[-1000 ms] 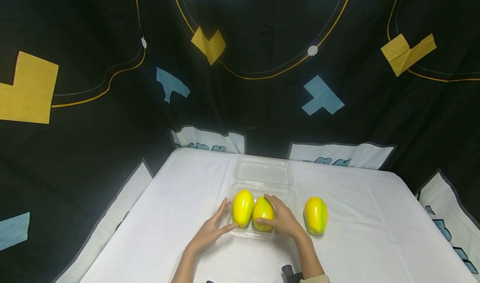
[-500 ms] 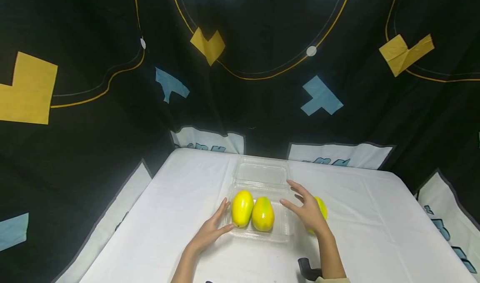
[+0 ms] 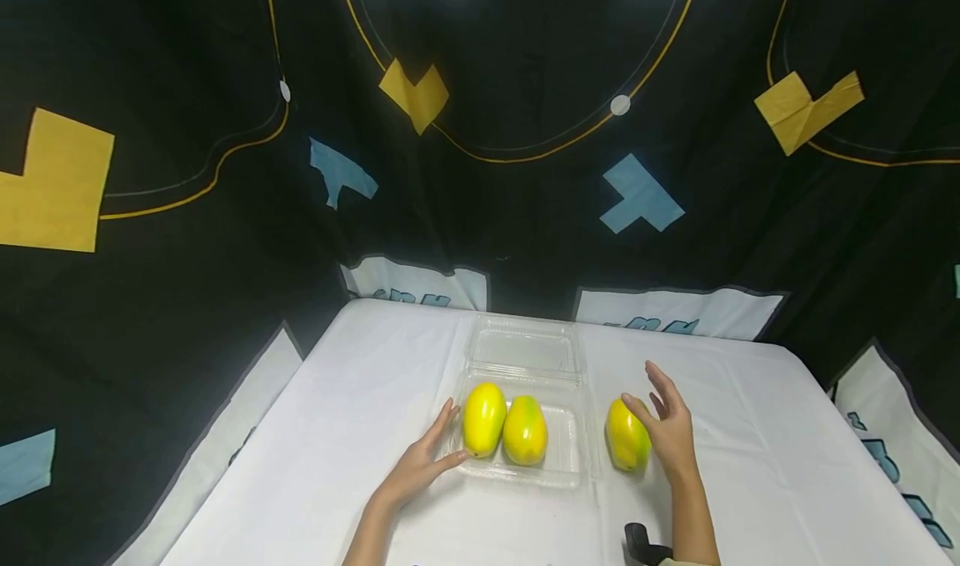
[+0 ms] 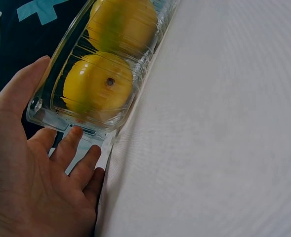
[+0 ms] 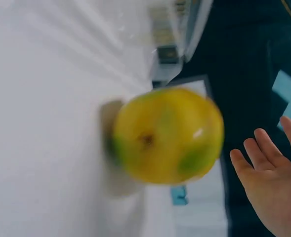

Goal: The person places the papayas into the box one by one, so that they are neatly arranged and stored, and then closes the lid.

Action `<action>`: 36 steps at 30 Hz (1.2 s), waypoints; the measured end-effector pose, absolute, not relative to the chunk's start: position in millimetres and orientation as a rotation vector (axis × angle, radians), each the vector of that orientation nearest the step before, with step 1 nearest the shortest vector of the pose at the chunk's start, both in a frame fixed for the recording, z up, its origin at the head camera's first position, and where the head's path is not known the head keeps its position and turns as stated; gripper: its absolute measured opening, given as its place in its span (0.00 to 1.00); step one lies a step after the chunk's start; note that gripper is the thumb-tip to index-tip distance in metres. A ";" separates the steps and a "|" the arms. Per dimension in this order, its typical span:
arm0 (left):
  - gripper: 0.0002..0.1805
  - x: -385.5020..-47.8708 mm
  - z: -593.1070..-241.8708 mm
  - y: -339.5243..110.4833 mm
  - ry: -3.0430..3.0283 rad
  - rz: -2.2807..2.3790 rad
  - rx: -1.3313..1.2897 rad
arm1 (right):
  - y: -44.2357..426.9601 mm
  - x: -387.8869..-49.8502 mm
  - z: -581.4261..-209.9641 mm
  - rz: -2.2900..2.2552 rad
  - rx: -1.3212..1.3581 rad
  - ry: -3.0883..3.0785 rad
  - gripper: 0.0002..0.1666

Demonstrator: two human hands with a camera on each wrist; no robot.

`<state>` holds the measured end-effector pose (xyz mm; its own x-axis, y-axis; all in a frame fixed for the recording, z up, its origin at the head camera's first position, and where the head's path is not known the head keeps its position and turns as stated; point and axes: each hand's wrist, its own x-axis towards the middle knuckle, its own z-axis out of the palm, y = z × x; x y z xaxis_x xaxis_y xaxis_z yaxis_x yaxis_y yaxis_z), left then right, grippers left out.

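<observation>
A clear plastic clamshell box [image 3: 562, 468] lies with its lid folded back on the table. Two yellow mangoes sit side by side in its base, a left mango [image 3: 483, 420] and a right mango [image 3: 525, 431]. My left hand [image 3: 420, 464] rests at the box's left front corner, thumb and fingers spread. In the left wrist view, that hand's thumb [image 4: 29, 81] lies along the box wall. A third mango [image 3: 626, 437], yellow with green patches, lies on the cloth right of the box. My right hand [image 3: 669, 428] is just beside and over it, fingers apart, holding nothing.
A white cloth covers the table [image 3: 750, 466]. The raised-back clear lid [image 3: 525, 341] lies flat behind the box base. A black curtain [image 3: 525, 232] with yellow and blue patches hangs behind the table. A dark wrist mount [image 3: 641, 543] sits by the right forearm.
My right hand has let go of the right mango in the box and moved right, over to the third mango. The left hand has stayed at the box corner.
</observation>
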<state>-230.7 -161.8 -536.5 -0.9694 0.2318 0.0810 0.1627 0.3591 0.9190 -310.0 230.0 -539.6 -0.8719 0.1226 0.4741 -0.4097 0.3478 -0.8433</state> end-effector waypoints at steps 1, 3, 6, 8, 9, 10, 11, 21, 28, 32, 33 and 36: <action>0.44 -230.5 -536.2 -161.6 2.539 1.701 0.366 | 231.2 -306.9 -540.4 1.573 0.248 -2.146 0.39; 0.44 -230.0 -535.8 -161.5 2.548 1.694 0.361 | 230.7 -298.2 -536.5 1.629 0.194 -2.160 0.39; 0.44 -229.5 -535.8 -161.1 2.555 1.689 0.364 | 229.1 -286.0 -531.5 1.698 0.115 -2.201 0.40; 0.44 -229.5 -536.3 -161.1 2.557 1.688 0.364 | 226.6 -277.6 -523.9 1.782 0.064 -2.229 0.41; 0.44 -229.6 -536.4 -161.2 2.555 1.690 0.362 | 226.3 -275.4 -522.3 1.820 0.050 -2.241 0.41; 0.44 -229.7 -536.5 -161.2 2.554 1.693 0.360 | 226.3 -273.8 -521.2 1.858 0.046 -2.246 0.42; 0.44 -229.9 -536.5 -161.1 2.552 1.696 0.356 | 226.3 -272.6 -520.3 1.887 0.029 -2.266 0.42; 0.44 -231.9 -537.6 -161.6 2.526 1.726 0.376 | 229.8 -274.5 -533.4 1.955 -0.086 -2.474 0.48; 0.44 -227.6 -529.6 -158.7 2.531 1.731 0.356 | 231.0 -274.0 -537.6 1.932 -0.041 -2.483 0.48; 0.43 -219.8 -514.4 -156.0 2.516 1.737 0.350 | 230.6 -273.1 -538.2 1.912 -0.047 -2.490 0.48; 0.43 -218.0 -510.7 -155.7 2.512 1.736 0.351 | 230.4 -272.9 -538.2 1.907 -0.047 -2.491 0.48; 0.43 -214.8 -505.0 -155.6 2.508 1.728 0.355 | 230.2 -272.0 -538.1 1.899 -0.041 -2.489 0.48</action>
